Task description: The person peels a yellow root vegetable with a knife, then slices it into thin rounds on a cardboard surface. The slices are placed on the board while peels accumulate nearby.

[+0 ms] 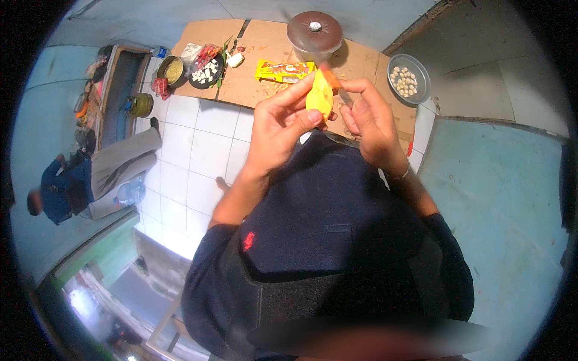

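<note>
Raised over the near edge of a cardboard-covered table [253, 40], my left hand [284, 122] pinches a yellow, leaf-shaped piece [319, 95] between thumb and fingers. It looks like cut produce, but its kind is unclear. My right hand [372, 119] is curled beside it around a thin grey tool [346, 96], apparently a knife, largely blurred. The right index finger reaches an orange piece [333, 80] against the yellow one. Behind the hands lies a yellow printed food packet [284, 71]. Farther back stands a lidded container [314, 34] with a brown top.
At the table's left are a dark plate of white cubes [205, 72], a plastic bag with red contents [207, 54], and a pot [173, 71]. A basin of round pale pieces [408, 80] stands right. Another person [90, 180] is at far left, near a green gas cylinder [141, 105].
</note>
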A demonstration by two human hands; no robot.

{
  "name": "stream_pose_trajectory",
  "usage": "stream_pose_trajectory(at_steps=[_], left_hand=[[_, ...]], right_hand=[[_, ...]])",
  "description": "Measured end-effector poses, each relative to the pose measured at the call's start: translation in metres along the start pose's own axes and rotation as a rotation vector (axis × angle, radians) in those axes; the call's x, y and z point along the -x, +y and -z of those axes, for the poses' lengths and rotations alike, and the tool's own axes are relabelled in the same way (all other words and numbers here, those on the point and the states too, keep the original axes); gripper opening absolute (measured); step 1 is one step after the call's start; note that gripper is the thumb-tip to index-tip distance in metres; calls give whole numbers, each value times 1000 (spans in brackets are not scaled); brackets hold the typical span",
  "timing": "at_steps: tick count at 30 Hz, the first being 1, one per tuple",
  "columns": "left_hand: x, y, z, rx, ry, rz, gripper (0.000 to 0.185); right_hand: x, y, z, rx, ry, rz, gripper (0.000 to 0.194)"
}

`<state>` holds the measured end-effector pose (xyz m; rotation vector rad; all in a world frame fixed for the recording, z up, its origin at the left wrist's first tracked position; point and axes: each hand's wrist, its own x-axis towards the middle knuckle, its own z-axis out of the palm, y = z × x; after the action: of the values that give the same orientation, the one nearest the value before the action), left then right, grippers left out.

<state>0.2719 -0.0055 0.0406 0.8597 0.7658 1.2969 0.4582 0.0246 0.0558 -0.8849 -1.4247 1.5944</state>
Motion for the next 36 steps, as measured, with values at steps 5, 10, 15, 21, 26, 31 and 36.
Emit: stream_pose_trajectory(at_steps=[5,10,15,21,26,31,36], left_hand=[[-1,-5,8,117,-49,40,67],[2,-8,24,220,-92,47,61],[7,-19,39,187,42,97,63],[2,-40,64,253,174,141,56],[-2,-53,74,296,206,172,53],[-3,-52,72,269,208,193,55],[-1,-46,64,230,134,138,59]], right_hand=[[-10,10,6,-234,50,-95,33],[-22,18,17,185,-50,-87,39],[-34,43,15,518,14,-46,36],[-38,52,17,732,-47,-96,33],[-41,61,20,769,-72,-99,35],[-42,72,21,811,-34,-106,47],[-35,53,13,571,-66,-70,53]])
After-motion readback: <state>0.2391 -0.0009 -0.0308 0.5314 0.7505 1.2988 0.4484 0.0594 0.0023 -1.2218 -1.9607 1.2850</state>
